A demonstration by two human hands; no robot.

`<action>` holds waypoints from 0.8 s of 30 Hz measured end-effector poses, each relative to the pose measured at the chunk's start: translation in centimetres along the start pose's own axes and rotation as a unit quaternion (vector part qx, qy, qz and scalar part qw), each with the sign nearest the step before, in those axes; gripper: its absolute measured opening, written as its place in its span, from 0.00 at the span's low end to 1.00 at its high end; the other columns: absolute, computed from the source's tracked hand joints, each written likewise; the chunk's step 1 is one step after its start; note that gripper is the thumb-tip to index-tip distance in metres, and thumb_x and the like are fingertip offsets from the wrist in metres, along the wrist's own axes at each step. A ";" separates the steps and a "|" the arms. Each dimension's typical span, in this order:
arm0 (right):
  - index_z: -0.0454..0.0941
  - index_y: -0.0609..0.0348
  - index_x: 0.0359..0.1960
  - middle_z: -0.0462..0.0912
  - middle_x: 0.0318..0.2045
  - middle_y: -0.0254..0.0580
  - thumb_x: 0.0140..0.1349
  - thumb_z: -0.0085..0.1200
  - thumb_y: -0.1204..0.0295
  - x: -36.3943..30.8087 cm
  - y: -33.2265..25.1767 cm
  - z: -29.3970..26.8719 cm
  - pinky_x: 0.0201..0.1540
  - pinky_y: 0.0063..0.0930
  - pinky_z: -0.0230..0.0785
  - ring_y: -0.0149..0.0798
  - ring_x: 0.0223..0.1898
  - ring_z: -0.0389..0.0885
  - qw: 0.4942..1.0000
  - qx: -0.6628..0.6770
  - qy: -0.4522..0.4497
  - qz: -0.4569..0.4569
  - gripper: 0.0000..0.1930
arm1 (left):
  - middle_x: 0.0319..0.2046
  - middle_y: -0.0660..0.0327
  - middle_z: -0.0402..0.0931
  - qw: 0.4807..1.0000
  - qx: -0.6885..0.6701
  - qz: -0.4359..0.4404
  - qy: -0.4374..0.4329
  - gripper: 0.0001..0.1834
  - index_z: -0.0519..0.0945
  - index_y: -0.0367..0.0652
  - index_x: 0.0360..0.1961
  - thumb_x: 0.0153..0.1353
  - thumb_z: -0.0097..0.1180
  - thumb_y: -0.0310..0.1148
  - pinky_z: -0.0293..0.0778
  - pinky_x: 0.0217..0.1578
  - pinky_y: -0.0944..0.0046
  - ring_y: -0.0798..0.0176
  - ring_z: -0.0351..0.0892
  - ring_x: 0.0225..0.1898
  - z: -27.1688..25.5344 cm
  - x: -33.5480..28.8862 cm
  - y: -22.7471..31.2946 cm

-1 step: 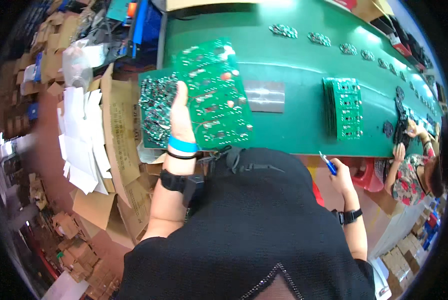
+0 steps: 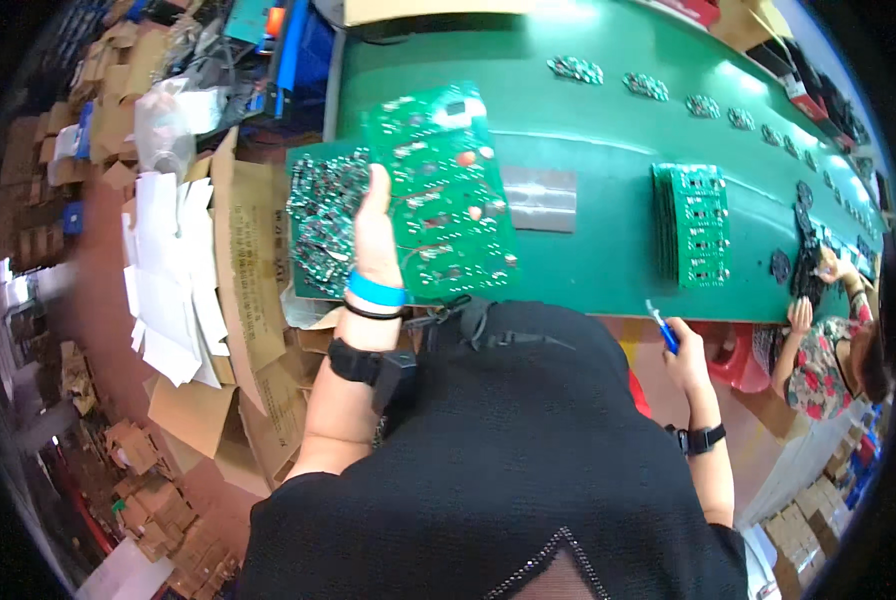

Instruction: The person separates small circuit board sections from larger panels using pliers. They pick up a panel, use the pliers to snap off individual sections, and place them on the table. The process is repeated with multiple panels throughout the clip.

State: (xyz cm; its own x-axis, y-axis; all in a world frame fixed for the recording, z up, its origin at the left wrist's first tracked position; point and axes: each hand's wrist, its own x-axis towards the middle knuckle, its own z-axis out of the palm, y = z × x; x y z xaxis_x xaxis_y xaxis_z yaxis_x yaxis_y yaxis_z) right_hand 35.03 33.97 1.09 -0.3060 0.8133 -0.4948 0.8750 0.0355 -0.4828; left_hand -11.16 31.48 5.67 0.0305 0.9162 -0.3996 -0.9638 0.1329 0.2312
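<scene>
Well, from where I stand, I count one large green circuit panel [image 2: 448, 210] at the person's left hand [image 2: 375, 235], and one heap of small dark and green parts [image 2: 323, 220] just beside it on the left. One grey shiny sheet [image 2: 543, 200] lies on the green desk [image 2: 593, 140], to the right of the panel. Farther right there is one stack of green panels [image 2: 705, 225]; the number of its layers is too fine to count. Along the far part of the desk I count six small clusters of parts [image 2: 575, 69] in a row, and then more, which are too small for sure counting.

The left hand is partly closed: its thumb is stretched along the left edge of the large panel, and the other fingers are hidden, so it seems to grip this edge. Whether the panel touches the desk, I cannot tell.

The right hand [image 2: 684, 358] is folded around one blue-handled tool [image 2: 670, 338], whose metal tip points up and away from the body. This hand is in front of the near desk edge, well apart from the large panel.
</scene>
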 end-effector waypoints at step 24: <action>0.73 0.53 0.50 0.74 0.42 0.38 0.39 0.62 0.67 5.2 -26.9 -3.1 0.49 0.39 0.59 0.41 0.45 0.72 0.855 -0.197 0.180 -0.444 0.30 | 0.54 0.51 0.72 0.986 0.143 0.067 -0.060 0.34 0.62 0.41 0.62 0.69 0.26 0.58 0.76 0.50 0.53 0.54 0.76 0.52 4.0 -0.9 -1.9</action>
State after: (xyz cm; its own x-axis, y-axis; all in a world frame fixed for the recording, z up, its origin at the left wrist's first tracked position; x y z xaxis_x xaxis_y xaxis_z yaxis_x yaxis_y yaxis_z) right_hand 11.03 39.06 13.71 -0.8425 0.4873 0.2296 0.4373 0.8675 -0.2369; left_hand -8.25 31.92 9.16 -0.0440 0.9687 -0.2442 -0.8478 0.0931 0.5221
